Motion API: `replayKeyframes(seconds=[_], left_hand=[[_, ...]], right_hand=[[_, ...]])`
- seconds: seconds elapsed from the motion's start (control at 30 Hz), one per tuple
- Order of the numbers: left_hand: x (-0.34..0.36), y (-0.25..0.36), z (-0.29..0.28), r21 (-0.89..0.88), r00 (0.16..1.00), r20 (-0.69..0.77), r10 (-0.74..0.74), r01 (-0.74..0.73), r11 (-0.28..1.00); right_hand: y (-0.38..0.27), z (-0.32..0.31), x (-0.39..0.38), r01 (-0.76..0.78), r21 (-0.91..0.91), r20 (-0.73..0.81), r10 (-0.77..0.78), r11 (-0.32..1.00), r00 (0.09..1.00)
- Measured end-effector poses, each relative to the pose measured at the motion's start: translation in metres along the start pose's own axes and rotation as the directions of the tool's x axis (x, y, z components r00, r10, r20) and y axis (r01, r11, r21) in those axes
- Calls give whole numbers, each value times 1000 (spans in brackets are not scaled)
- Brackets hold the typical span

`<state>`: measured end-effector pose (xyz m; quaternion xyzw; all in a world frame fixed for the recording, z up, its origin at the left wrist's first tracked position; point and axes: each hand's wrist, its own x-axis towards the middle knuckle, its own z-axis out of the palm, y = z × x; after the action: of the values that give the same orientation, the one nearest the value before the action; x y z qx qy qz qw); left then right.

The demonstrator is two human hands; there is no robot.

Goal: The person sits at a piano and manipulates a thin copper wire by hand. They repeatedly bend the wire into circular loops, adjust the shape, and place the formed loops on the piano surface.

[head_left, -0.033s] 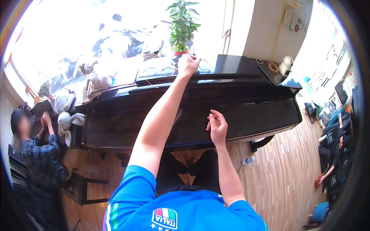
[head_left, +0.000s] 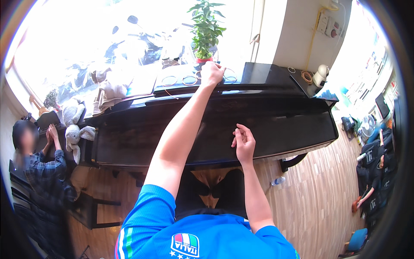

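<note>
My left hand [head_left: 212, 73] reaches across to the top of a black upright piano [head_left: 172, 134], its fingers bent together among several thin coiled rings. One ring [head_left: 189, 80] lies to its left, another ring [head_left: 230, 75] just to its right. Whatever the fingertips pinch is hidden. Behind the hand stands a green leafy plant [head_left: 206, 32] in a red pot. Over the piano's dark front surface hovers my right hand [head_left: 245, 144], fingers loosely curled and slightly apart, with nothing visible in them.
Cloths [head_left: 112, 90] and a grey plush rabbit [head_left: 73, 134] rest at the piano's left end. A person sits at far left beside a dark chair [head_left: 92, 211]. At the right end are a white camera-like device [head_left: 320, 75] and a coiled cable [head_left: 306, 77]. A bottle [head_left: 278, 181] is on the floor.
</note>
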<state>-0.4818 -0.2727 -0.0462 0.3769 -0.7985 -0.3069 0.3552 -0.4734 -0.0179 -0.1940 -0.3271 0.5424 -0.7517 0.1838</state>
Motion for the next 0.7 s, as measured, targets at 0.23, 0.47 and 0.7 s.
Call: replayKeyframes(seconds=[0.23,0.47,0.7], left_hand=[[46,-29,-24,-208,973,1,233,-228,951],[43,-68,-150,737,996,86,10,-70,672],[10,-105,-175,813,998,-4,-65,41,581]], right_hand=[[3,-3,-1,22,-18,17,-22,1000,1000],[0,-5,-3,6,-19,-2,-6,1000,1000],[2,0,-2,-1,-10,21,1,1000,1000]])
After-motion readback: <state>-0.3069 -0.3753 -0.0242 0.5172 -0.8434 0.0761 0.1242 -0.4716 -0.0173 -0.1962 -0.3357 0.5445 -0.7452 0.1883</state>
